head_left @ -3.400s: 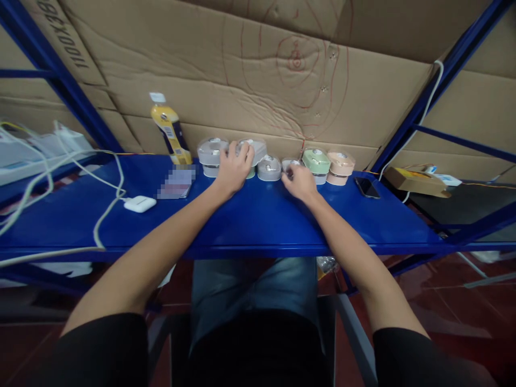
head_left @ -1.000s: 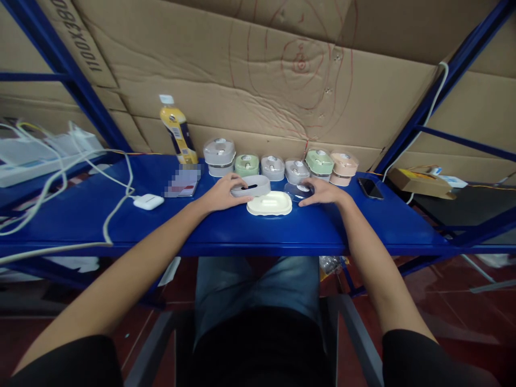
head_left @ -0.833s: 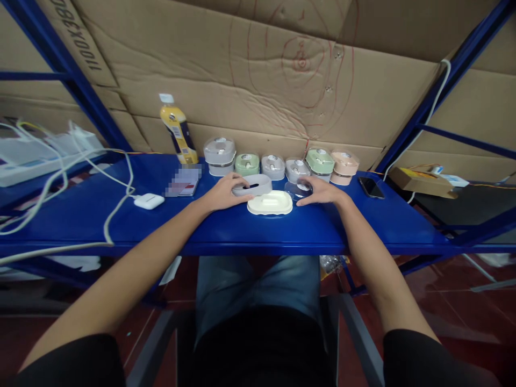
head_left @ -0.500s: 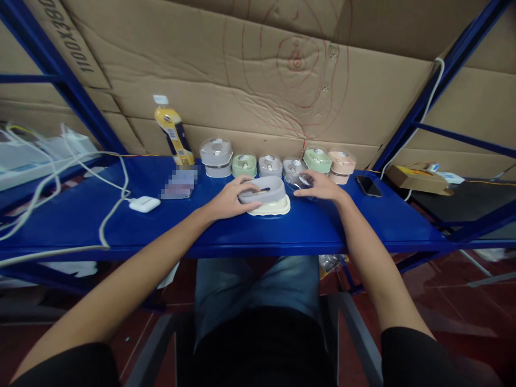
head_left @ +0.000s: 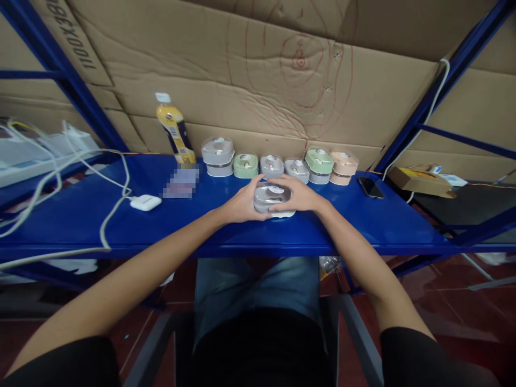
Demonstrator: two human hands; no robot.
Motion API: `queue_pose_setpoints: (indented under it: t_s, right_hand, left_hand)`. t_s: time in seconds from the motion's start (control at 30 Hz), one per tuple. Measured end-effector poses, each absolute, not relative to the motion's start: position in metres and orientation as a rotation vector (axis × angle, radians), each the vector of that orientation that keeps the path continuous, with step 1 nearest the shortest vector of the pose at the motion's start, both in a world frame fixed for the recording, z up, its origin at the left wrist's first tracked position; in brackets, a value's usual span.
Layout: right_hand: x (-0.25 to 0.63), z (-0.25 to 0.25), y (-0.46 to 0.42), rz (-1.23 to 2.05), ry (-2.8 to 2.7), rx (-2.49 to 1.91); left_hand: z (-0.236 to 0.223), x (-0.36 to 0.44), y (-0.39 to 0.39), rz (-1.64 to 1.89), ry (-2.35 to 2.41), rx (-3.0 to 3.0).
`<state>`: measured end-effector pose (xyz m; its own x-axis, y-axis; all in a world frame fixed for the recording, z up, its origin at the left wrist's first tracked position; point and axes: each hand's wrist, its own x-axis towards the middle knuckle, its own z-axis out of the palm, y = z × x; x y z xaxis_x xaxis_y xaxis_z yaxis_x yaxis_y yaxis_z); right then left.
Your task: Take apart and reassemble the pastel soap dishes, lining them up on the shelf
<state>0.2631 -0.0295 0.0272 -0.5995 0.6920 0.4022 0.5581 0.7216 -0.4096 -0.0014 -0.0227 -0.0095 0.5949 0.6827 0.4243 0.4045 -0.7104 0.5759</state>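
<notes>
At the front middle of the table sits a grey soap box point(head_left: 261, 208) on a cream base point(head_left: 287, 214) whose edge shows below it. A clear lid point(head_left: 266, 192) with a round white sticker covers its top. My left hand point(head_left: 242, 205) is closed round the box's left side, thumb at the front and fingers behind. From the right, my right hand point(head_left: 303, 194) is curled over the lid, with its thumb across the front. Fingers hide much of both sides, so I cannot tell whether the lid is fully seated.
Behind stand several lidded boxes in a row: grey, a green one point(head_left: 245, 166), and a peach one point(head_left: 343, 167) at the right end. A yellow bottle point(head_left: 176, 134), a white charging case point(head_left: 145, 202) with cables, and a phone point(head_left: 371, 187) lie around on the blue table point(head_left: 193, 228).
My right hand has brought the clear lid leftward onto the grey box. My left hand has shifted slightly right and now wraps the box's side together with the right hand.
</notes>
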Motion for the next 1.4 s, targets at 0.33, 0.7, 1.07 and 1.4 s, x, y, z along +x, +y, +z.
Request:
queue_pose_setpoints:
  t_s: [0.33,0.7,1.07,1.4]
  right_hand:
    - [0.257,0.038,-0.047,0.296,-2.476,-1.013]
    - [0.253,0.033,-0.051,0.243,-2.492,-1.045]
    - [0.250,0.031,-0.051,0.249,-2.464,-1.146]
    - [0.247,0.038,-0.057,0.185,-2.503,-1.233]
  left_hand:
    - [-0.009,0.002,-0.026,0.910,0.848,2.368]
    - [-0.007,0.002,-0.024,0.862,0.856,2.321]
    - [-0.008,0.002,-0.023,0.860,0.870,2.238]
    - [-0.010,-0.001,-0.019,0.819,0.917,2.266]
